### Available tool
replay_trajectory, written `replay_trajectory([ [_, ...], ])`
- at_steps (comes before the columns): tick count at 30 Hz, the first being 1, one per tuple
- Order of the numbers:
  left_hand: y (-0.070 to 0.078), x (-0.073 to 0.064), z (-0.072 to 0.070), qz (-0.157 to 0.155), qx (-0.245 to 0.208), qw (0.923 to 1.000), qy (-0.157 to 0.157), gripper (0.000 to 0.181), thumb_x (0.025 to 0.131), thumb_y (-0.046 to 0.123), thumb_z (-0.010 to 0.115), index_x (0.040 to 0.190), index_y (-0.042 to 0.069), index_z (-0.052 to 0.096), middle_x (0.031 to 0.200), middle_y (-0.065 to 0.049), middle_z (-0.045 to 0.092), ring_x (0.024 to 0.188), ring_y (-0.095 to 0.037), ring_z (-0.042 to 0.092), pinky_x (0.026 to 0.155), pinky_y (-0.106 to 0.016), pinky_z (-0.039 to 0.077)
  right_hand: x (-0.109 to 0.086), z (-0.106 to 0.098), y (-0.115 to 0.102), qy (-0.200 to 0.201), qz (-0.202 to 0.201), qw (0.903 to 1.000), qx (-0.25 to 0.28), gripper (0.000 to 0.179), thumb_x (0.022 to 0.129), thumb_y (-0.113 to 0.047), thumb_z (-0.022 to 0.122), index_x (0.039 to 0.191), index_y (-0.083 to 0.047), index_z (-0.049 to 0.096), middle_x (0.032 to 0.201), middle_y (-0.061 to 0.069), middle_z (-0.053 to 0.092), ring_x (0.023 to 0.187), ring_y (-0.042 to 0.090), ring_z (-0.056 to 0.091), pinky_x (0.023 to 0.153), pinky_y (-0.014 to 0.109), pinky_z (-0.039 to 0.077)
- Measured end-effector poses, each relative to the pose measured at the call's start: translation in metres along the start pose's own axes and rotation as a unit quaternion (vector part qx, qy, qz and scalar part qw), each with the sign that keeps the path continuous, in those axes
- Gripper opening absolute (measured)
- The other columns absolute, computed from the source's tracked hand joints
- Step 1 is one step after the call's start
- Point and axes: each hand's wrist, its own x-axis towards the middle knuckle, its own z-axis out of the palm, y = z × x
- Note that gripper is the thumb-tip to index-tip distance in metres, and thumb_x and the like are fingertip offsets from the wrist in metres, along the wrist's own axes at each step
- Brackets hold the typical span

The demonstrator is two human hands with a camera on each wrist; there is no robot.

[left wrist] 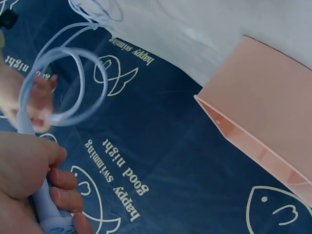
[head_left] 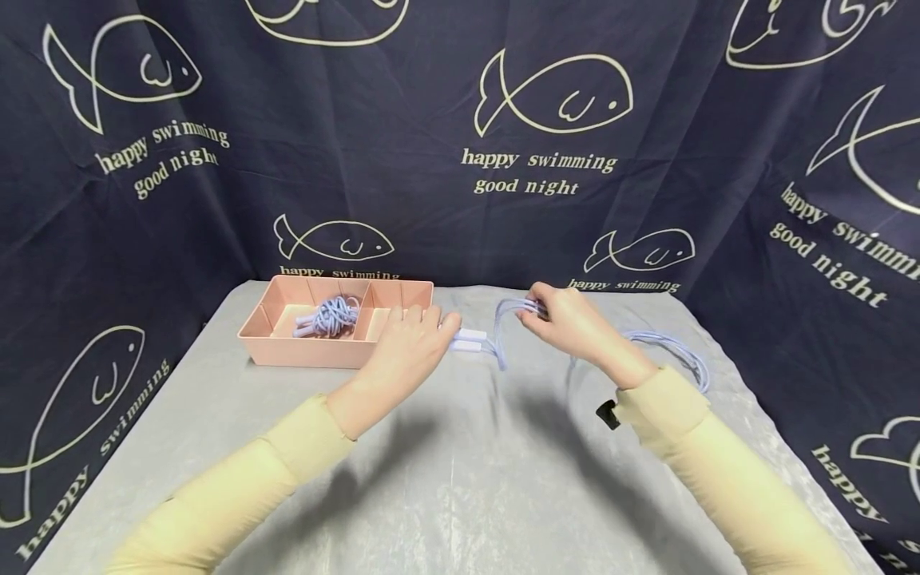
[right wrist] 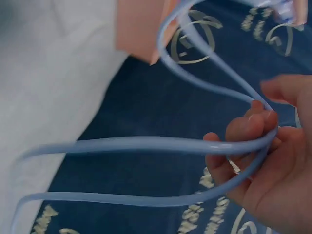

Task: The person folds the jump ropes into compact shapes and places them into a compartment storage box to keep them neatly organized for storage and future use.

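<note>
A light-blue jump rope is stretched between my two hands. My left hand [head_left: 411, 342] grips its handles [head_left: 470, 341] beside the right end of the pink box; in the left wrist view the fingers wrap round a pale blue handle [left wrist: 45, 202]. Off to the right, my right hand [head_left: 571, 321] holds the doubled cord [right wrist: 136, 145] in curled fingers, thumb raised in the right wrist view. More of the cord [head_left: 676, 351] loops behind the right wrist. A second jump rope [head_left: 335, 317], wound into a bundle, lies in the box's left compartment.
The pink box [head_left: 302, 353] stands at the back left of the grey-covered table [head_left: 460, 479], with a divider [head_left: 365, 307] inside. My left hand hides part of its right compartment. A dark fish-print curtain [head_left: 431, 144] encloses the back and sides.
</note>
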Motion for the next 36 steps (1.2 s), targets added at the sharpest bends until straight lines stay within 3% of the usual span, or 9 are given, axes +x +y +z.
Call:
replay_trajectory([
  [4, 0.002, 0.002, 0.002, -0.015, 0.008, 0.9999, -0.003, 0.008, 0.086, 0.003, 0.048, 0.092, 0.009, 0.049, 0.071, -0.007, 0.053, 0.06, -0.026, 0.051, 0.052, -0.033, 0.034, -0.006, -0.01, -0.024, 0.022, -0.036, 0.999, 0.016, 0.009, 0.09, -0.018, 0.054, 0.086, -0.01, 0.056, 0.06, -0.004, 0.045, 0.051, 0.011, 0.041, 0.051, 0.027, 0.035],
  [8, 0.002, 0.003, 0.003, -0.03, 0.032, 0.999, 0.002, 0.03, 0.087, 0.005, 0.045, 0.116, 0.003, 0.052, 0.072, -0.007, 0.055, 0.059, -0.026, 0.052, 0.053, -0.034, 0.036, -0.014, -0.013, -0.042, 0.049, -0.077, 0.9958, 0.005, 0.008, 0.092, -0.017, 0.053, 0.092, -0.009, 0.056, 0.061, -0.005, 0.046, 0.051, 0.01, 0.042, 0.049, 0.027, 0.036],
  [11, 0.002, 0.004, 0.003, -0.038, 0.044, 0.9982, 0.01, 0.051, 0.087, 0.005, 0.044, 0.138, 0.001, 0.04, 0.072, -0.008, 0.056, 0.058, -0.025, 0.052, 0.053, -0.034, 0.036, -0.021, -0.012, -0.051, 0.049, -0.097, 0.994, -0.005, 0.009, 0.092, -0.017, 0.054, 0.095, -0.009, 0.056, 0.062, -0.006, 0.047, 0.051, 0.01, 0.043, 0.048, 0.027, 0.036],
  [15, 0.001, 0.005, 0.003, -0.041, 0.04, 0.9981, 0.024, 0.063, 0.087, 0.004, 0.048, 0.146, 0.002, 0.026, 0.07, -0.008, 0.054, 0.057, -0.024, 0.05, 0.055, -0.034, 0.036, -0.026, -0.007, -0.055, 0.041, -0.125, 0.9912, -0.016, 0.008, 0.092, -0.017, 0.056, 0.096, -0.01, 0.057, 0.063, -0.007, 0.05, 0.053, 0.008, 0.044, 0.049, 0.027, 0.039],
  [20, 0.002, 0.003, 0.003, -0.037, 0.031, 0.9986, 0.024, 0.07, 0.084, 0.003, 0.053, 0.148, 0.008, 0.024, 0.069, -0.009, 0.053, 0.056, -0.025, 0.048, 0.055, -0.035, 0.035, -0.03, 0.0, -0.054, 0.06, -0.186, 0.9807, -0.01, 0.009, 0.088, -0.011, 0.061, 0.096, -0.01, 0.058, 0.067, -0.007, 0.052, 0.053, 0.008, 0.045, 0.052, 0.025, 0.041],
  [24, 0.002, 0.003, 0.003, -0.042, 0.03, 0.9981, 0.034, 0.07, 0.082, 0.001, 0.054, 0.146, 0.016, 0.031, 0.068, -0.01, 0.053, 0.055, -0.026, 0.048, 0.053, -0.035, 0.036, -0.032, 0.005, -0.055, 0.086, -0.232, 0.9685, -0.029, 0.016, 0.085, -0.01, 0.065, 0.1, -0.008, 0.058, 0.075, -0.004, 0.061, 0.06, 0.012, 0.054, 0.059, 0.031, 0.046],
  [27, 0.001, 0.003, 0.004, -0.043, 0.026, 0.9974, 0.051, 0.069, 0.08, -0.001, 0.054, 0.142, 0.024, 0.037, 0.067, -0.01, 0.052, 0.053, -0.025, 0.046, 0.051, -0.034, 0.035, -0.033, 0.007, -0.054, 0.1, -0.239, 0.9648, -0.042, 0.022, 0.084, -0.011, 0.067, 0.103, -0.007, 0.058, 0.084, 0.0, 0.067, 0.071, 0.016, 0.062, 0.064, 0.036, 0.048],
  [30, 0.0, 0.002, 0.004, -0.037, 0.022, 0.9969, 0.067, 0.066, 0.08, -0.002, 0.053, 0.137, 0.03, 0.044, 0.067, -0.009, 0.051, 0.053, -0.025, 0.045, 0.049, -0.033, 0.033, -0.034, 0.008, -0.053, 0.107, -0.238, 0.9644, -0.044, 0.022, 0.083, -0.011, 0.068, 0.103, -0.008, 0.06, 0.086, 0.0, 0.067, 0.072, 0.017, 0.062, 0.064, 0.036, 0.047],
  [36, -0.001, 0.001, 0.004, -0.023, 0.014, 0.9956, 0.09, 0.054, 0.079, -0.001, 0.052, 0.123, 0.03, 0.053, 0.068, -0.009, 0.051, 0.055, -0.026, 0.044, 0.049, -0.033, 0.031, -0.033, 0.007, -0.053, 0.116, -0.241, 0.962, -0.052, 0.021, 0.082, -0.012, 0.07, 0.1, -0.008, 0.061, 0.082, -0.001, 0.065, 0.066, 0.018, 0.057, 0.061, 0.034, 0.045],
])
